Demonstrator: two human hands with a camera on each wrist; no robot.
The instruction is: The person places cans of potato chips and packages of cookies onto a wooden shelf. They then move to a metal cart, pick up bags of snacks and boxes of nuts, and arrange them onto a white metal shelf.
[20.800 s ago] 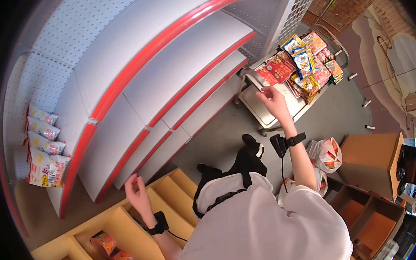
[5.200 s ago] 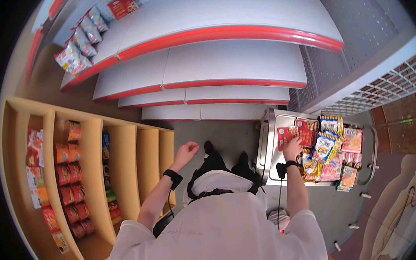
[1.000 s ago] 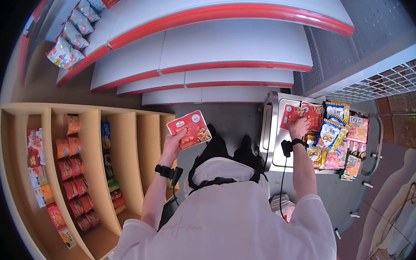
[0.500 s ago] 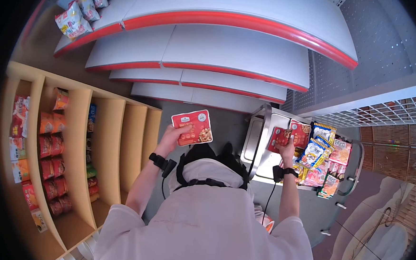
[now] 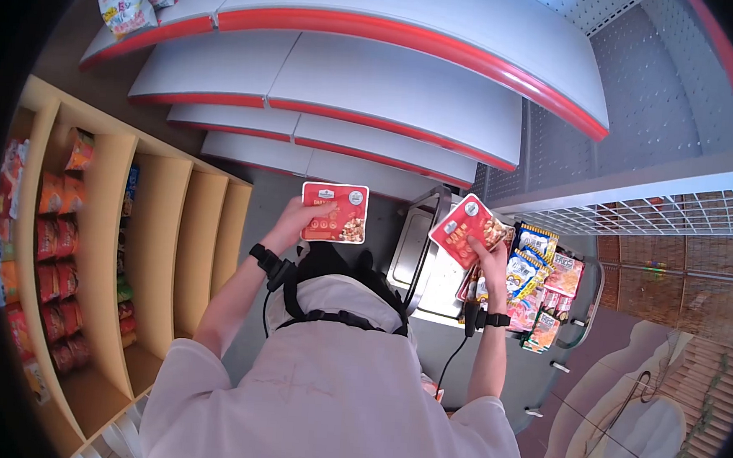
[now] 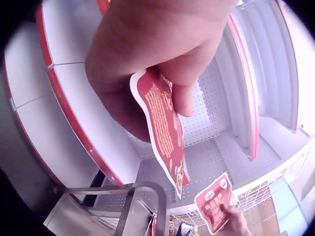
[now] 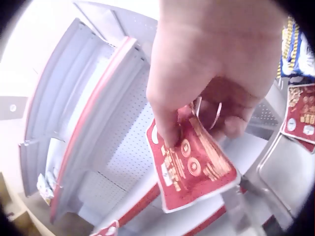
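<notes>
In the head view my left hand (image 5: pixel 294 218) pinches a red snack pack (image 5: pixel 335 214) with a nut picture, held in front of the body. My right hand (image 5: pixel 492 266) grips another red pack (image 5: pixel 465 229), tilted above the metal cart (image 5: pixel 438 294). The left wrist view shows the pack (image 6: pixel 160 128) edge-on between thumb and fingers. In the right wrist view the thumb lies on the pack's (image 7: pixel 192 167) face, the fingers behind it. More red packs (image 7: pixel 301 114) lie on the cart beside blue-and-yellow bags (image 5: pixel 522 272).
White shelves (image 5: pixel 392 79) with red edges stand ahead, white snack bags (image 5: pixel 127 3) at their left end. A wooden rack (image 5: pixel 157 241) with snack packets stands at the left. A white wire grid (image 5: pixel 678 206) rises behind the cart, with pink and orange packs (image 5: pixel 563 275) on the cart's right part.
My right hand has lifted a red pack off the cart's pile and tilted it. My left hand still holds its pack, now turned more upright. The head view has shifted, so the rack appears further left.
</notes>
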